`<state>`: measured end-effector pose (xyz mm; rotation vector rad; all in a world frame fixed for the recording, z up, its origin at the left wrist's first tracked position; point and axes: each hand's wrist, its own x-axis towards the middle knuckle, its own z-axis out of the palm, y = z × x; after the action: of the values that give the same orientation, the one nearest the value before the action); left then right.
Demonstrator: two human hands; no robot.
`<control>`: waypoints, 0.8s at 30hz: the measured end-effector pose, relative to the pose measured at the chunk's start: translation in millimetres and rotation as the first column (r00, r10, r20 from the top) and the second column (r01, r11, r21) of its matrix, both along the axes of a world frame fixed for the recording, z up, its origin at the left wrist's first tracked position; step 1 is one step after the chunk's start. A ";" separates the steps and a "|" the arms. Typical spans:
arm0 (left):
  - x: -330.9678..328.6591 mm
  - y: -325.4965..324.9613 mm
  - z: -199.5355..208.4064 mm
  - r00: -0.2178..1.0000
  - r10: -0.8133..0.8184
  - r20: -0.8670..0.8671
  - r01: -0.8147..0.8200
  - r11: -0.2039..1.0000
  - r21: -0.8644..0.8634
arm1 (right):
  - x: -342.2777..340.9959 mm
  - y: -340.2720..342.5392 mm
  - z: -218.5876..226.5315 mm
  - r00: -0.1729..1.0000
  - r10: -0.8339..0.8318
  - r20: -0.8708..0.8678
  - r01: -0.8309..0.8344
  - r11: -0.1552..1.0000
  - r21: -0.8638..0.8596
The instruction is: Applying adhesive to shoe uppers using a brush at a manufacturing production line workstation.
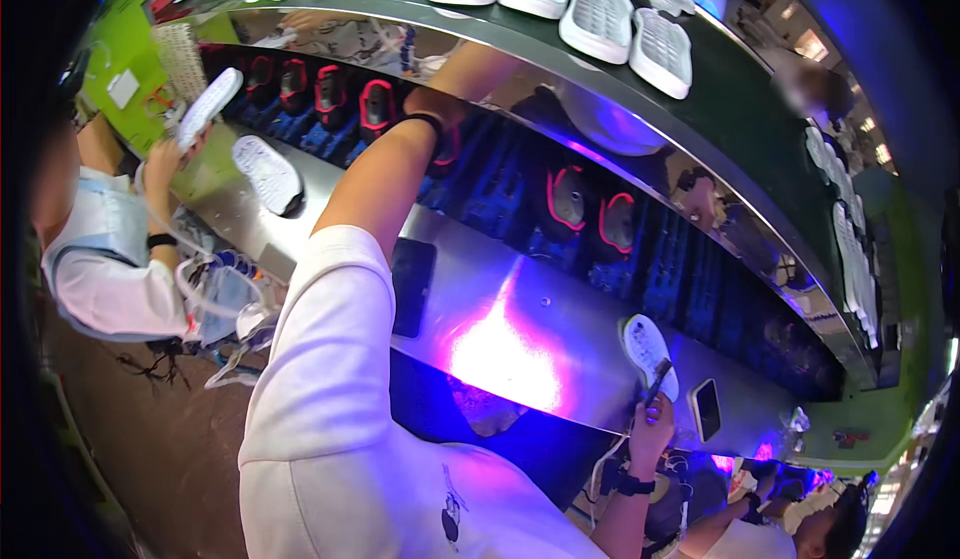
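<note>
My left arm stretches up and away over the metal bench to a dark conveyor. My left hand (438, 109) is beside a dark shoe upper with a red rim (447, 149); its fingers do not show clearly. A polished metal panel (590, 129) behind mirrors the arm. At the right, my right hand (652, 429) is closed round a dark, thin-handled brush (657, 384). The brush head rests over a white shoe sole (645, 342) lying on the bench. Next to that hand lies a phone (706, 409).
More red-rimmed uppers (376, 105) stand on the conveyor. White soles (597, 21) line the dark green upper shelf (740, 129). Another sole (268, 174) and a dark flat panel (413, 287) lie on the bench (590, 359). A co-worker's hand (165, 164) holds a sole at left; others sit lower right.
</note>
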<state>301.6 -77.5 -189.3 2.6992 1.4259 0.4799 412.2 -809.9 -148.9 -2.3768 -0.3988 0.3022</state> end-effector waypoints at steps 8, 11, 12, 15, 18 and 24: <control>108.8 -113.9 47.0 0.972 -0.015 -0.234 -0.028 0.983 -0.182 | 13.6 -21.4 -16.7 0.953 -0.158 -0.258 0.254 0.882 0.398; 161.5 -199.0 62.3 0.842 -0.272 0.467 0.237 0.962 0.133 | 19.6 -25.2 -17.7 0.941 -0.145 -0.307 0.253 0.902 0.350; 175.4 -220.3 37.2 0.991 -0.050 0.122 0.057 0.997 -0.050 | 17.8 -19.1 -18.3 0.951 -0.102 -0.293 0.202 0.921 0.334; 194.3 -187.3 -19.2 0.948 0.256 -0.188 -0.309 0.884 -0.350 | 9.9 -3.0 -14.0 0.958 -0.025 -0.285 0.130 0.925 0.356; 192.5 -229.8 36.5 0.995 0.023 -0.097 -0.063 0.897 -0.437 | 4.5 -10.9 3.9 0.970 -0.157 -0.186 0.210 0.927 0.311; 119.0 -159.9 27.3 0.978 -0.164 0.128 0.187 0.964 -0.192 | 4.7 -16.6 -21.8 0.985 -0.023 0.173 -0.010 0.983 0.186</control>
<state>420.6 -237.4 -162.0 2.5617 1.1277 0.4379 416.9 -826.5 -170.7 -2.2262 -0.4794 0.0500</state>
